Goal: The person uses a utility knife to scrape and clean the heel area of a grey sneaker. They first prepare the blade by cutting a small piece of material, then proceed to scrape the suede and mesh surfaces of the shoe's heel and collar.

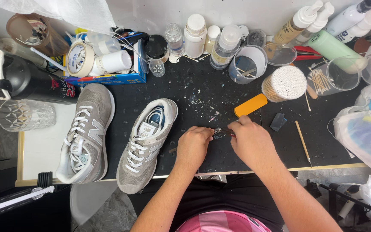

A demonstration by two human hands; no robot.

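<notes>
My left hand (193,145) and my right hand (250,141) meet over the black mat (194,92), both pinching a small dark metallic object (220,132) with a reddish part between the fingertips. What the object is cannot be made out. An orange sanding block (250,105) lies just beyond my right hand. Two grey lace-up sneakers rest to the left: one (147,144) right beside my left hand, the other (83,133) further left.
Bottles (194,35), jars, a clear cup (247,64), a tub of cotton swabs (285,83) and a tape roll (79,58) crowd the back edge. A small dark sponge (277,122) and a wooden stick (302,141) lie right. Plastic bags (366,129) sit far right.
</notes>
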